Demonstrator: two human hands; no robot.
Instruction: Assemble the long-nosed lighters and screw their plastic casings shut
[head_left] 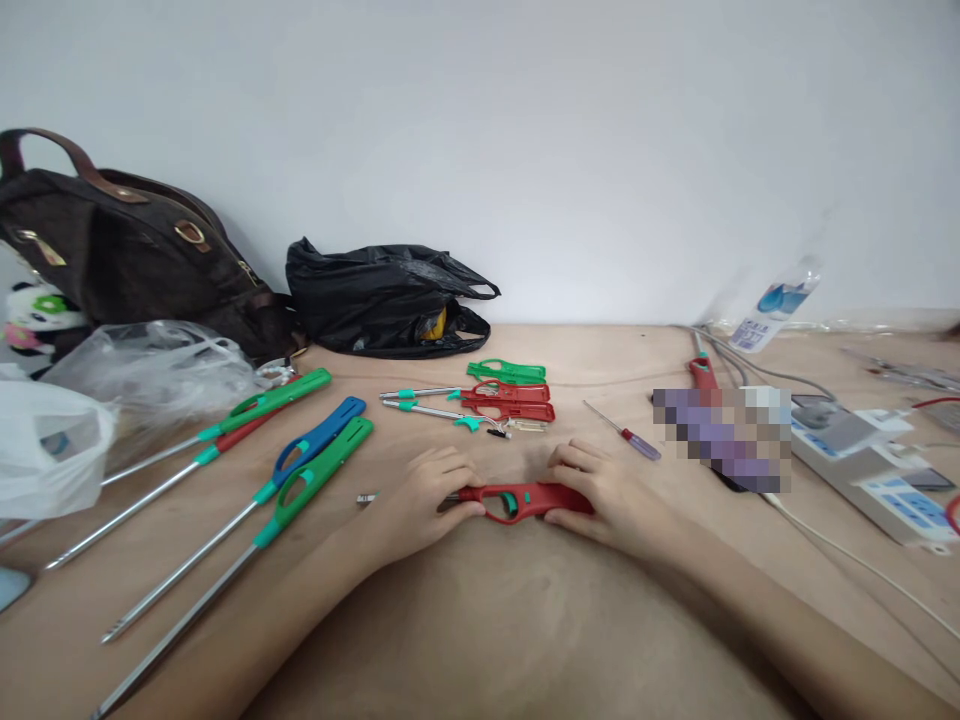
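Both hands hold a red long-necked gas lighter (pixel 536 499) just above or on the table in front of me. My left hand (pixel 427 497) is closed round its neck end, and the metal tip pokes out to the left. My right hand (pixel 600 490) grips the handle end, thumb below and fingers above. A teal trigger shows inside the handle's loop. Behind the hands lie opened red lighter shells (pixel 517 400), a green shell half (pixel 506 372), metal tubes with teal parts and small loose pieces. A screwdriver (pixel 626 437) with a purple handle lies beyond my right hand.
Several long lighters in green, blue and red (pixel 322 475) lie on the left. Behind them are white plastic bags (pixel 56 445), a dark handbag (pixel 150 250) and a black plastic bag (pixel 375 300). A power strip (pixel 877 485), cables and a tilted bottle (pixel 776 305) are on the right.
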